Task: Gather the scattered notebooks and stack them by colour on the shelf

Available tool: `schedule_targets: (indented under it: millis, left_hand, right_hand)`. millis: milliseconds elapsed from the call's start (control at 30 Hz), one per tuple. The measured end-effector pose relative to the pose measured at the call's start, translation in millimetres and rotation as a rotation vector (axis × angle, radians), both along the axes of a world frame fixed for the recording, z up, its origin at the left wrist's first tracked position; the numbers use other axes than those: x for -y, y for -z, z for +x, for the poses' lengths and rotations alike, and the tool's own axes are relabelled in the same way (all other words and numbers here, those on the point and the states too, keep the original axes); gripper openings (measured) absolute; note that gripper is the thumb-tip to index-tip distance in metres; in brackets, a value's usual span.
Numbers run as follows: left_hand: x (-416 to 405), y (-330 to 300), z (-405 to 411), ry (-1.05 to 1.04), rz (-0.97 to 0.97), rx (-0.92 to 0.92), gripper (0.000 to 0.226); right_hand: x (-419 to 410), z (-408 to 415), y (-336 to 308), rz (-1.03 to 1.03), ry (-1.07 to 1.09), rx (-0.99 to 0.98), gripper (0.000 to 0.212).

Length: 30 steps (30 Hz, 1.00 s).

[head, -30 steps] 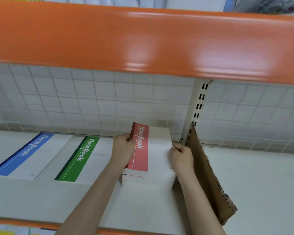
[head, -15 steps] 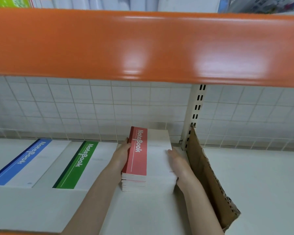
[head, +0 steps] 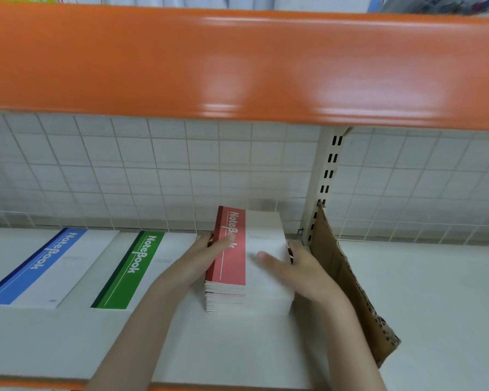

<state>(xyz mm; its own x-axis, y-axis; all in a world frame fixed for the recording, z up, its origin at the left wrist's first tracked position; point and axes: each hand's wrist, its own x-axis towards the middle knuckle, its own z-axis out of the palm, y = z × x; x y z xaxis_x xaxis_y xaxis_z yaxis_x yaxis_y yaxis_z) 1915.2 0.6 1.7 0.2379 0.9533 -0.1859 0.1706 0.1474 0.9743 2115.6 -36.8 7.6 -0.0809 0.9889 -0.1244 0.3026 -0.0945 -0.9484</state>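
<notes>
A stack of red-banded notebooks (head: 232, 272) lies on the white shelf (head: 435, 292), near the slotted upright. My left hand (head: 206, 258) grips the stack's left edge, with the thumb lying over the red band. My right hand (head: 297, 269) holds the stack's right side, its thumb stretched across the white cover. To the left lie a green-banded notebook (head: 133, 266) and a blue-banded notebook (head: 37, 266), flat on the same shelf.
A brown cardboard divider (head: 347, 280) leans right beside my right hand. A white wire grid (head: 153, 170) backs the shelf, with a slotted post (head: 326, 176). The orange edge of the upper shelf (head: 237, 63) hangs overhead.
The red stack has settled flat on the shelf. Both hands have slid back along its sides, and both thumbs now lie over the top cover.
</notes>
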Motion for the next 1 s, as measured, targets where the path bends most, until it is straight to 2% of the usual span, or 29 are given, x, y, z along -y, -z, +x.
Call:
schedule_targets:
  millis: [67, 167, 267, 367, 467, 567, 667, 767, 833, 1000]
  left_hand:
    - [12, -11, -10, 0.222, 0.069, -0.107, 0.027]
    - [20, -20, -16, 0.409, 0.066, -0.312, 0.048]
    - [22, -18, -12, 0.323, 0.081, -0.549, 0.07]
    - [23, -13, -6, 0.195, 0.12, -0.698, 0.066]
    - [22, -13, -5, 0.216, 0.17, -0.744, 0.048]
    - [23, -15, -6, 0.263, 0.202, -0.767, 0.044]
    - [22, -14, -6, 0.262, 0.203, -0.792, 0.046]
    - [22, -12, -4, 0.247, 0.184, -0.844, 0.064]
    - [22, -12, -3, 0.221, 0.184, -0.874, 0.069]
    - [26, -12, -3, 0.2, 0.237, -0.86, 0.057]
  right_hand:
    - [5, 4, -5, -0.059, -0.086, 0.209, 0.065]
    - [6, 7, -8, -0.135, -0.132, 0.349, 0.073]
    - [3, 6, -5, -0.144, -0.106, 0.432, 0.065]
    - [2, 6, -2, -0.102, -0.1, 0.467, 0.053]
    - [2, 8, -2, -0.073, -0.103, 0.514, 0.053]
    - [0, 9, -1, -0.062, -0.113, 0.549, 0.043]
    - [0, 9, 1, -0.062, -0.115, 0.551, 0.044]
    - [1, 6, 1, -0.056, -0.098, 0.574, 0.061]
    - [3, 4, 1, -0.046, -0.076, 0.596, 0.064]
    - [6, 2, 2, 0.006, -0.07, 0.627, 0.057]
